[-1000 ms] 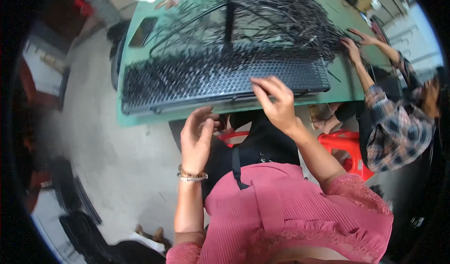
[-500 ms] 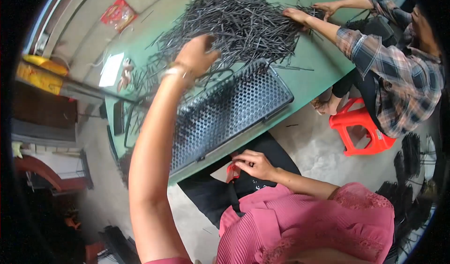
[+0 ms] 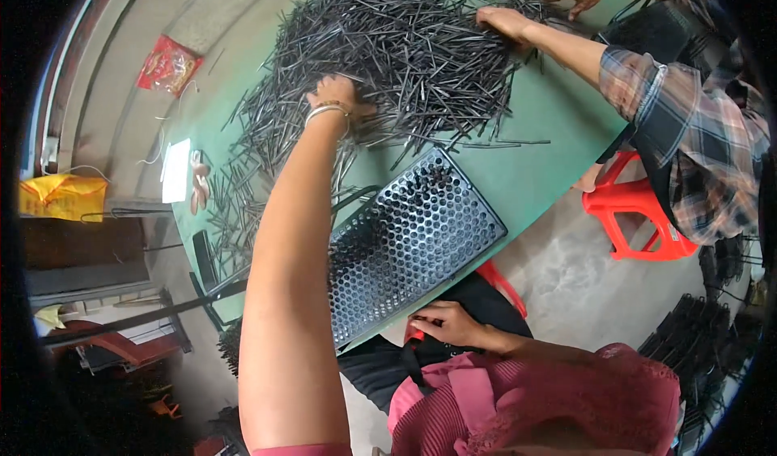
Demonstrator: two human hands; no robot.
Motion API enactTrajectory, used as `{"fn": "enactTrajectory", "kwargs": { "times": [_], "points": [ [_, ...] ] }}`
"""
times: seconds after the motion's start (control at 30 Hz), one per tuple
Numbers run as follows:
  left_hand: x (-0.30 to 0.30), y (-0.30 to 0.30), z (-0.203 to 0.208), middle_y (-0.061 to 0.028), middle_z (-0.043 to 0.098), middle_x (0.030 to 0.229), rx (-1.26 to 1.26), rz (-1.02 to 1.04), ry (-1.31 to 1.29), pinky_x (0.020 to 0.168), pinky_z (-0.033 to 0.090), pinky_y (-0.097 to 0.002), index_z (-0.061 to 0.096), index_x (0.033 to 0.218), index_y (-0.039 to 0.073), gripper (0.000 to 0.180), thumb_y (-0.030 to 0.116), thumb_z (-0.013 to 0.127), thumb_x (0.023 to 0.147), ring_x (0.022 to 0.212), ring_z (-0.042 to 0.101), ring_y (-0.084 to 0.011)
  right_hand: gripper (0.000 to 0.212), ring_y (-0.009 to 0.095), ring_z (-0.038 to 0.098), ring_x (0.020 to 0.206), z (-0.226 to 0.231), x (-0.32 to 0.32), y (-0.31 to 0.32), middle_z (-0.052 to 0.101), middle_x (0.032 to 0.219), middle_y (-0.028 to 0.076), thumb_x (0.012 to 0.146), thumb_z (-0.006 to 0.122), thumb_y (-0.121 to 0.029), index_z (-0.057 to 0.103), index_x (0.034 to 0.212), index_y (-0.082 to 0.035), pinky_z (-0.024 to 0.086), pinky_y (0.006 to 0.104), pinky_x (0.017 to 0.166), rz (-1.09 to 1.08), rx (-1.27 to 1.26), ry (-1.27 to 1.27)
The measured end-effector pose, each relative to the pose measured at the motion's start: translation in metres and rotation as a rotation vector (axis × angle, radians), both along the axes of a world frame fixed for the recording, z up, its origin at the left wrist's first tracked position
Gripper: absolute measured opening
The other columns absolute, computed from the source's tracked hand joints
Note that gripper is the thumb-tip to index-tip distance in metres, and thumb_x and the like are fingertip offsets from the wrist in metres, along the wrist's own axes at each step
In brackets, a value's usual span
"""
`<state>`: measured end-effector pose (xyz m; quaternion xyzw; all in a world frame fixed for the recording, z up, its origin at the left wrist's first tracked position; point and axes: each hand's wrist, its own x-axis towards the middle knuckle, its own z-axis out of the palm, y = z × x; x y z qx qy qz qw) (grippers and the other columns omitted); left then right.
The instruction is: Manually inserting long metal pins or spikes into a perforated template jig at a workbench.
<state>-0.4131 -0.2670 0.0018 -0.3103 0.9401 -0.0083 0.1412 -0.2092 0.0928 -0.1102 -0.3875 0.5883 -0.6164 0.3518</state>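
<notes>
My left hand point(image 3: 336, 96) reaches into the near side of a big pile of thin black strips point(image 3: 396, 43). Its fingertips are buried or turned away, so whether they grip any strips is hidden. Below the pile lies a dark tray full of round holes point(image 3: 405, 246), slanting along the table's near edge, with black pieces in part of it. My right hand point(image 3: 449, 324) rests low, beside the tray's near edge and over my dark-clothed lap. Its fingers are curled together; what they hold, if anything, is too small to make out.
At right, a co-worker in a plaid shirt point(image 3: 680, 124) has both hands at the pile's far side. A red stool point(image 3: 639, 213) stands below. On the green table point(image 3: 558, 132) lie a white paper point(image 3: 176, 170) and loose strips; a red packet point(image 3: 168, 65) lies at upper left.
My left hand has come down from above the near strips into the pile. The tray appears lower and farther right as the view shifts. My right hand stays by my lap.
</notes>
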Motion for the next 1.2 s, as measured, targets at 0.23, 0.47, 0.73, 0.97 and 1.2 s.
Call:
{"fn": "enactTrajectory", "kwargs": {
  "times": [0.23, 0.47, 0.73, 0.97, 1.2],
  "points": [
    [0.002, 0.019, 0.002, -0.0214, 0.039, 0.133, -0.032, -0.058, -0.145, 0.099, 0.039, -0.0487, 0.041, 0.127, 0.001, 0.105, 0.052, 0.087, 0.047, 0.119, 0.047, -0.0376, 0.020, 0.025, 0.066, 0.077, -0.010, 0.004, -0.004, 0.067, 0.090, 0.015, 0.085, 0.065, -0.016, 0.067, 0.097, 0.000, 0.052, 0.0336, 0.065, 0.011, 0.017, -0.027],
    [0.015, 0.020, -0.009, -0.0198, 0.046, 0.124, 0.057, -0.258, -0.133, 0.095, 0.043, -0.0464, 0.041, 0.118, 0.004, 0.076, 0.034, 0.083, 0.062, 0.116, 0.049, -0.0388, 0.017, 0.025, 0.066, 0.075, -0.004, 0.006, -0.004, 0.067, 0.088, 0.014, 0.084, 0.065, -0.013, 0.068, 0.095, 0.000, 0.050, 0.0323, 0.065, 0.052, 0.051, -0.077],
    [0.009, 0.054, 0.001, -0.0223, 0.042, 0.131, 0.038, -0.133, -0.237, 0.100, 0.041, -0.0387, 0.042, 0.125, -0.005, 0.114, 0.054, 0.088, 0.038, 0.121, 0.044, -0.0359, 0.019, 0.029, 0.066, 0.083, -0.002, 0.002, -0.006, 0.067, 0.093, 0.017, 0.084, 0.063, -0.013, 0.067, 0.097, 0.000, 0.050, 0.0354, 0.073, 0.098, 0.059, -0.158],
    [0.014, 0.045, -0.003, -0.0203, 0.062, 0.108, 0.226, -0.230, -0.074, 0.090, 0.048, -0.0378, 0.059, 0.107, 0.000, 0.070, 0.037, 0.085, 0.054, 0.102, 0.059, -0.0331, 0.020, 0.029, 0.065, 0.087, -0.002, -0.003, -0.005, 0.067, 0.095, 0.017, 0.083, 0.063, -0.012, 0.067, 0.099, 0.001, 0.050, 0.0351, 0.076, 0.087, 0.081, -0.176],
    [0.016, 0.042, -0.019, -0.0223, 0.062, 0.101, 0.175, -0.307, -0.055, 0.088, 0.048, -0.0385, 0.059, 0.099, -0.003, 0.072, 0.043, 0.085, 0.051, 0.099, 0.059, -0.0358, 0.021, 0.025, 0.065, 0.074, -0.005, 0.001, -0.007, 0.067, 0.091, 0.017, 0.084, 0.063, -0.012, 0.066, 0.100, 0.001, 0.050, 0.0331, 0.064, 0.098, 0.071, -0.190]
  ]
}}
